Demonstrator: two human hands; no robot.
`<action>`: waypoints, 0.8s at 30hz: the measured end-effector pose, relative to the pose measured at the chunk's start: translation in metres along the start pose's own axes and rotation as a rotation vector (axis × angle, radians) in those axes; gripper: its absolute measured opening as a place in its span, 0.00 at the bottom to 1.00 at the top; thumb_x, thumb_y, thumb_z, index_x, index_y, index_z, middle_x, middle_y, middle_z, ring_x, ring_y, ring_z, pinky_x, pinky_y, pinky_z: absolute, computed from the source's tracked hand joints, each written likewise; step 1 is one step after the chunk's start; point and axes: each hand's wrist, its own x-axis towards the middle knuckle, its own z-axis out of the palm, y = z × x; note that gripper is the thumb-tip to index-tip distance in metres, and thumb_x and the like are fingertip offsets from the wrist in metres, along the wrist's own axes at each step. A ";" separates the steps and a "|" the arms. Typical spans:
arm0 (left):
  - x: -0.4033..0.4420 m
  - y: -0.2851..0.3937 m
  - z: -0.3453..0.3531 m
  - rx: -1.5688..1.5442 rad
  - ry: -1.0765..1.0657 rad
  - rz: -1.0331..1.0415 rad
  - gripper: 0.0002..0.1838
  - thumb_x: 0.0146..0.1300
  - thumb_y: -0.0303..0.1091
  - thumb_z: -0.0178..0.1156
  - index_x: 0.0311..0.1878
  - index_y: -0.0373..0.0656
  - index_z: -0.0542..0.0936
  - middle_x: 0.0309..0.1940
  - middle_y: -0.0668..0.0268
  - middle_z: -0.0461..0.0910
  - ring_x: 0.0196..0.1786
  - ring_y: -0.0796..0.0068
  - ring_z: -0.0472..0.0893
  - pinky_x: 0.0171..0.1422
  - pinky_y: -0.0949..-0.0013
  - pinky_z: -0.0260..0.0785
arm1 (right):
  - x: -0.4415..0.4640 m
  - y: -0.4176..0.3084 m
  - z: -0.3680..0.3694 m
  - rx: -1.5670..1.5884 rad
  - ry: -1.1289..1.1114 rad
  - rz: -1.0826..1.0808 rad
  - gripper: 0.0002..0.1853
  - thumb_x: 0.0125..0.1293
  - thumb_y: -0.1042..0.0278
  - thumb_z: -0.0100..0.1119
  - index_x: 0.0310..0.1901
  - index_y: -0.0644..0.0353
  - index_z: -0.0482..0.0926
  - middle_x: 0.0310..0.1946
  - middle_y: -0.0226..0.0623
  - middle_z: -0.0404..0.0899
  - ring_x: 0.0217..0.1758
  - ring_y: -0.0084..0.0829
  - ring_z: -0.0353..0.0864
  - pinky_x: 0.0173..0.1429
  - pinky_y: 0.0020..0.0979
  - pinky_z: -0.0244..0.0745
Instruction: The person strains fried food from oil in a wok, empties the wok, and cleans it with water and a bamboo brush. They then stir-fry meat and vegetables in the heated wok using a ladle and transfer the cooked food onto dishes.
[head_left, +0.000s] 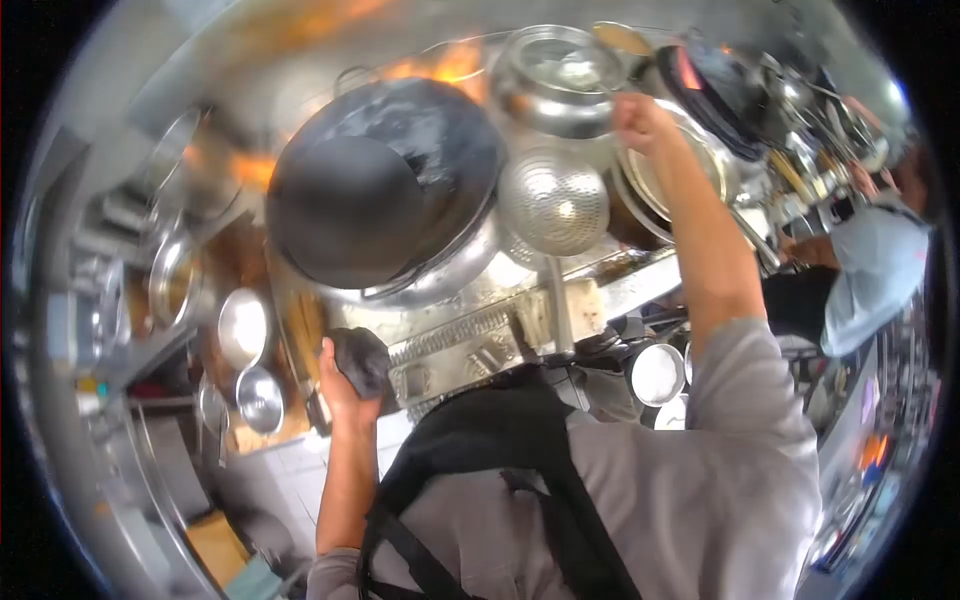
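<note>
A large dark wok (pixel 450 130) stands over the stove, with flames behind it and a blurred dark round shape over its lower left part. Below the wok, my left hand (pixel 345 385) is closed on a dark cloth (pixel 361 362). My right hand (pixel 641 122) is closed beside a lidded metal pot (pixel 560 105); what its fingers hold is too small to make out. Between wok and right forearm lies a perforated metal ladle (pixel 553 202), its handle pointing toward me. A round pot (pixel 652 185) sits partly behind my right forearm.
Flames (pixel 455 62) rise behind the wok. Metal bowls (pixel 243 328) are at the left. A grated metal trough (pixel 450 345) runs along the stove's front. White containers (pixel 658 375) stand below right. Another person in a light blue top (pixel 878 262) is at the far right.
</note>
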 end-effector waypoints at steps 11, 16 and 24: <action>0.038 0.008 0.079 -0.116 -0.266 -0.061 0.25 0.77 0.53 0.37 0.58 0.39 0.68 0.56 0.55 0.72 0.62 0.49 0.70 0.70 0.40 0.62 | -0.226 0.039 0.096 0.322 -0.450 0.308 0.15 0.74 0.72 0.44 0.52 0.79 0.61 0.27 0.31 0.70 0.20 0.18 0.72 0.19 0.18 0.68; 0.086 -0.009 0.078 -0.072 -0.099 -0.267 0.11 0.67 0.35 0.53 0.49 0.41 0.72 0.46 0.54 0.76 0.51 0.54 0.77 0.50 0.48 0.76 | -0.266 0.074 0.130 0.072 -0.301 0.269 0.18 0.71 0.71 0.50 0.53 0.79 0.64 0.24 0.30 0.71 0.19 0.18 0.72 0.19 0.19 0.67; 0.043 0.020 0.060 -0.038 -0.125 -0.146 0.08 0.64 0.29 0.52 0.44 0.37 0.72 0.38 0.56 0.78 0.40 0.59 0.80 0.41 0.57 0.79 | -0.329 0.221 0.027 -1.054 -0.025 -0.474 0.27 0.67 0.71 0.56 0.67 0.60 0.65 0.27 0.30 0.75 0.21 0.18 0.71 0.25 0.25 0.69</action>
